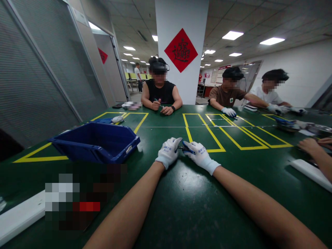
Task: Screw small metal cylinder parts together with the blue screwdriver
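Both my hands wear white gloves with pale blue cuffs and meet above the green table (pixel 160 214), near the middle of the view. In my right hand (pixel 202 157) is a pair of pliers (pixel 188 148) with blue and black handles, the dark jaws pointing left. My left hand (pixel 167 152) is closed at the jaw end, fingers curled and thumb towards the pliers. Whatever lies between its fingertips is too small to make out.
A blue plastic bin (pixel 95 145) stands to the left. Yellow tape (pixel 216 151) marks rectangles on the table. A white bar-shaped object (pixel 23 216) lies front left, another white bar (pixel 311 173) at right. Several people sit around the table; gloved hands (pixel 228 112) work across from me.
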Demonstrator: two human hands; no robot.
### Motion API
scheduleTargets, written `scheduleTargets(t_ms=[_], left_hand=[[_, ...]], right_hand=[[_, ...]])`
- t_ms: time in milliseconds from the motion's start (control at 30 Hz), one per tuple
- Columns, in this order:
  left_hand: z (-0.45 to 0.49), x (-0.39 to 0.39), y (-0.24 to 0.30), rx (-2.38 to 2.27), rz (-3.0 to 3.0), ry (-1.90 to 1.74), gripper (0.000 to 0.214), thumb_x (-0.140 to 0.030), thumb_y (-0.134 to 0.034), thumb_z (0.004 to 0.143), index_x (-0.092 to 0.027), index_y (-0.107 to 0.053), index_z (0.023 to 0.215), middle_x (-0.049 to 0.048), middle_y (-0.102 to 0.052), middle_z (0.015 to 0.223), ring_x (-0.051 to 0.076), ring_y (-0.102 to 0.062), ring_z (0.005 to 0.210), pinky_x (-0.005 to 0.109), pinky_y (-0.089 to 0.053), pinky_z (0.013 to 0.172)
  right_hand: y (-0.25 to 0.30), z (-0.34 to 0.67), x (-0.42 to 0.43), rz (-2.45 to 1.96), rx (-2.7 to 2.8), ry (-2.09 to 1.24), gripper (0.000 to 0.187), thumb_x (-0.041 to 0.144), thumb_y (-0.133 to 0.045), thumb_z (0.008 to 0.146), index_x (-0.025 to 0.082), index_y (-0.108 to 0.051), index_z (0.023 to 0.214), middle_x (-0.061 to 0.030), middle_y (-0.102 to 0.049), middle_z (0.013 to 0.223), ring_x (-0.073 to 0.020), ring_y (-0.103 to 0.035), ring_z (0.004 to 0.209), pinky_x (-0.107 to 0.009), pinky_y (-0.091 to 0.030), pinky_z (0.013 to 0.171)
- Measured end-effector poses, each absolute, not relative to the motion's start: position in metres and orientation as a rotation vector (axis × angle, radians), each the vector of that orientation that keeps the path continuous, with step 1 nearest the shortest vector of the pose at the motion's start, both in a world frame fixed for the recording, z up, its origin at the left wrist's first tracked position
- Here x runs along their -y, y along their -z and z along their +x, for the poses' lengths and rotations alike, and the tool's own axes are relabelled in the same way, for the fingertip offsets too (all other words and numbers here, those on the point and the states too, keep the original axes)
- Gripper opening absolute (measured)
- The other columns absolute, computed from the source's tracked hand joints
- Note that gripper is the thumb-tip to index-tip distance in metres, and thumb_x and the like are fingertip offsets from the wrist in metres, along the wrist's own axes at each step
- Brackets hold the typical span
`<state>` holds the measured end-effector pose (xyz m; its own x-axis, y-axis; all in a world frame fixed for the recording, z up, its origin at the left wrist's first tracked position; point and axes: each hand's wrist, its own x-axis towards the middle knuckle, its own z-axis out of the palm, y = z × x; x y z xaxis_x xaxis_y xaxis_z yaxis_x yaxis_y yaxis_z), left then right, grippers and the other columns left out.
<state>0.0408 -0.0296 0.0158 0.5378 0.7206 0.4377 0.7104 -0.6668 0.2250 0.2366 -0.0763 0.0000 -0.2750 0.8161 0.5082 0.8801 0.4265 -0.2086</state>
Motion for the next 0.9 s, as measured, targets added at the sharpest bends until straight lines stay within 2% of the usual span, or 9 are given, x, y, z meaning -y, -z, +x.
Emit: scheduleTargets(t_ms=[200,367,567,667,767,900], left_hand=[[0.04,0.029,-0.016,-1.18,2.728,-0.792,0.052,-0.021,-0.05,0.08,-0.022,-0.045,0.132,0.0083,-0.053,0.113,0.023,-0.052,0.107,0.036,-0.043,0.095],[0.044,0.032,-0.013,-1.096,2.71,-0.77,0.053,-0.023,-0.054,0.079,-0.021,-0.045,0.131,0.0091,-0.053,0.116,0.023,-0.054,0.107,0.036,-0.044,0.096],[0.047,0.028,-0.013,-0.937,2.607,-0.863,0.073,-0.017,-0.054,0.079,-0.023,-0.025,0.145,0.0096,-0.046,0.129,0.021,-0.049,0.118,0.036,-0.041,0.102],[0.047,0.024,-0.013,-0.889,2.568,-0.871,0.083,-0.019,-0.059,0.078,-0.024,-0.015,0.148,0.0094,-0.042,0.136,0.021,-0.046,0.124,0.035,-0.038,0.105],[0.046,0.022,-0.011,-0.842,2.542,-0.844,0.089,-0.027,-0.064,0.078,-0.023,-0.011,0.149,0.0084,-0.04,0.142,0.02,-0.043,0.127,0.032,-0.036,0.107],[0.045,0.029,-0.013,-0.872,2.558,-0.671,0.088,-0.037,-0.063,0.081,-0.026,-0.008,0.15,0.0061,-0.044,0.142,0.02,-0.047,0.125,0.031,-0.039,0.103]], right_hand=[[0.0,0.238,0.077,-1.384,2.149,0.143,0.05,0.041,-0.052,0.089,0.024,-0.048,0.135,-0.0078,-0.061,0.108,-0.0195,-0.056,0.091,-0.033,-0.043,0.082],[-0.006,0.234,0.08,-1.361,2.242,0.145,0.047,0.038,-0.051,0.089,0.02,-0.05,0.133,-0.0087,-0.063,0.105,-0.0199,-0.057,0.088,-0.033,-0.044,0.08],[-0.007,0.233,0.081,-1.359,2.091,0.042,0.05,0.038,-0.059,0.083,0.02,-0.051,0.129,-0.0106,-0.061,0.113,-0.0223,-0.058,0.099,-0.038,-0.044,0.088],[-0.007,0.233,0.08,-1.318,1.868,-0.173,0.044,0.042,-0.063,0.08,0.02,-0.057,0.117,-0.0074,-0.064,0.11,-0.02,-0.06,0.097,-0.035,-0.046,0.087],[-0.011,0.234,0.081,-1.333,1.694,-0.402,0.035,0.047,-0.063,0.078,0.019,-0.062,0.1,-0.0033,-0.067,0.091,-0.0174,-0.062,0.084,-0.032,-0.048,0.077],[-0.018,0.233,0.086,-1.301,1.595,-0.638,0.036,0.05,-0.065,0.073,0.016,-0.062,0.085,-0.0017,-0.065,0.077,-0.0152,-0.06,0.072,-0.028,-0.048,0.068]])
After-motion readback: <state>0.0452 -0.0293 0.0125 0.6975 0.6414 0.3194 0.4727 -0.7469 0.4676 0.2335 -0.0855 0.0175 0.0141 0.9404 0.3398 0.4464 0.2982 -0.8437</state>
